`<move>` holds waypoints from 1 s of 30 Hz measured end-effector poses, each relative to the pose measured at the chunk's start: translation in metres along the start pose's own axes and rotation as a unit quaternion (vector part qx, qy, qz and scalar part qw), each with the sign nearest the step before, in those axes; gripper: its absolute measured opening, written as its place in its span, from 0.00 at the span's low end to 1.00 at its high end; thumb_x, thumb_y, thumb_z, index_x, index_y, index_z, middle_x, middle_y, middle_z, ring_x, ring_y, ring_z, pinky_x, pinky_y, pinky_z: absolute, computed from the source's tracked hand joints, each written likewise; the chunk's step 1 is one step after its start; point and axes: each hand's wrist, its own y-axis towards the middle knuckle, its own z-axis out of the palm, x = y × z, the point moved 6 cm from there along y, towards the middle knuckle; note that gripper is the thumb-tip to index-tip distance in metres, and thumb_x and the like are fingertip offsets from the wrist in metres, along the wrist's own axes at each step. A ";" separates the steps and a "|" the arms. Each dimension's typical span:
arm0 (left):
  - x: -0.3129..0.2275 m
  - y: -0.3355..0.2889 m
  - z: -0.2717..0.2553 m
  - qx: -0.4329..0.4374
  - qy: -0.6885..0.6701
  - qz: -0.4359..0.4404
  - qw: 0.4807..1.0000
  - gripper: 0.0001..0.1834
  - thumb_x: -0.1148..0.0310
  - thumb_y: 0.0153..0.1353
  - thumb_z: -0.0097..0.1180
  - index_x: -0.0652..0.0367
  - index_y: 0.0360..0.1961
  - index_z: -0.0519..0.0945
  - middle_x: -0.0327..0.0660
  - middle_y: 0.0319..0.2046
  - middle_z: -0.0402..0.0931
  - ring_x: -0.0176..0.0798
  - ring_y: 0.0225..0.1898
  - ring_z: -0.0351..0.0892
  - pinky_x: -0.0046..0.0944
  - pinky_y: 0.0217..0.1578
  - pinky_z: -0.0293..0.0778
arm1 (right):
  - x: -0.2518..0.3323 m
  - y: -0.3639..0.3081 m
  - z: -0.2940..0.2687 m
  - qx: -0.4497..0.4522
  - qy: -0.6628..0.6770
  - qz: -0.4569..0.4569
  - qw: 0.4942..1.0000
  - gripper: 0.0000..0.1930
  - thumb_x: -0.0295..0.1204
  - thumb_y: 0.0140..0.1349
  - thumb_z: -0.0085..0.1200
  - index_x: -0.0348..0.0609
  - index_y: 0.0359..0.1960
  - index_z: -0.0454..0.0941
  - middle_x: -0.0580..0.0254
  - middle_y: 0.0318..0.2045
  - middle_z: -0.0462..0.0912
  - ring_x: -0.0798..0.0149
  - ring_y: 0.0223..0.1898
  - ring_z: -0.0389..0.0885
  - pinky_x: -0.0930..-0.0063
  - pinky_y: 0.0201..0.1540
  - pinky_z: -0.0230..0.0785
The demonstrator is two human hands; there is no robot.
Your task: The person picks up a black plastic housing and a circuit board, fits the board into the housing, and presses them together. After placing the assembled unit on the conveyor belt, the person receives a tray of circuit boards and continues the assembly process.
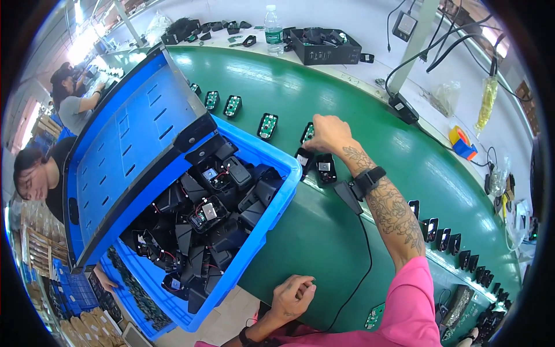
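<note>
My right hand (330, 134) reaches over the green belt, its fingers closed at a small black case with a green circuit board (308, 133). The hand hides part of that case. Just below it are two more black cases, one (303, 157) near the thumb and another (325, 169) with a pale square piece inside. My left hand (293, 296) is low, over the near edge of the belt, with fingers curled; what they hold, if anything, is hidden. A blue crate (289, 168) at left holds a heap of black cases (209, 213), some with thin red wires.
A second blue crate (130, 139) leans tilted over the first. Several board-filled cases (267, 126) line the green belt (347, 243). A black cable crosses it from a device at my wrist. Farther back stand a bottle (273, 32) and a black box (325, 49). People are at left.
</note>
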 end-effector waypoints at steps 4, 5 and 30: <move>-0.002 0.000 0.000 -0.005 0.008 0.001 1.000 0.09 0.78 0.57 0.61 0.65 0.40 0.81 0.42 0.29 0.80 0.32 0.25 0.79 0.29 0.25 0.75 | 0.006 -0.005 0.001 -0.029 -0.006 -0.026 0.999 0.29 0.46 0.44 0.71 0.39 0.44 0.78 0.48 0.42 0.84 0.48 0.49 0.81 0.52 0.50 0.73; -0.002 0.000 0.000 -0.004 0.008 0.001 1.000 0.09 0.78 0.57 0.61 0.65 0.40 0.81 0.42 0.29 0.80 0.31 0.25 0.79 0.29 0.25 0.75 | 0.006 -0.006 -0.001 -0.051 0.010 -0.031 0.998 0.31 0.47 0.45 0.69 0.36 0.45 0.77 0.44 0.41 0.83 0.45 0.47 0.82 0.51 0.50 0.74; 0.001 -0.002 0.003 -0.003 -0.025 -0.011 1.000 0.09 0.75 0.60 0.60 0.66 0.41 0.81 0.42 0.30 0.79 0.30 0.25 0.78 0.29 0.25 0.74 | 0.009 -0.047 0.025 0.074 0.009 0.048 0.996 0.16 0.36 0.61 0.51 0.43 0.45 0.83 0.49 0.47 0.84 0.48 0.49 0.83 0.58 0.51 0.76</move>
